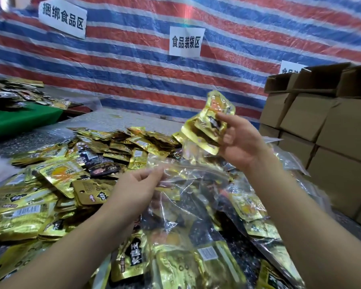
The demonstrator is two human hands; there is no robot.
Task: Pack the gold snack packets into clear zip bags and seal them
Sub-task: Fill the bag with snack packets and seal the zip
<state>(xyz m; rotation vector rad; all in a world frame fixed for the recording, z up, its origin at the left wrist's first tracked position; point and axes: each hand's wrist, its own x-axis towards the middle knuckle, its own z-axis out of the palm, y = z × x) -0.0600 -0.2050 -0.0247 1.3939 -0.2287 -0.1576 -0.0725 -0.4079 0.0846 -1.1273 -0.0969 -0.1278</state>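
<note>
right hand is up above the pile, fingers and thumb curled round a small stack of gold snack packets, held a little tilted, well clear of the desk. down below, the left hand pinches the rim of a clear zip bag between thumb and fingertips, the rest of the bag lying limp across the heap of loose packets. whether the mouth is properly open, can't tell, the plastic is too glary. so this looks like the loading step. to do it well: left hand should lift that rim and pull the mouth wide, right hand squares the stack and brings it in narrow edge first, so no corner snags the zip strip. push it right to the bottom, or the seal won't press flat. watch for stray packets underneath catching the bag.
</note>
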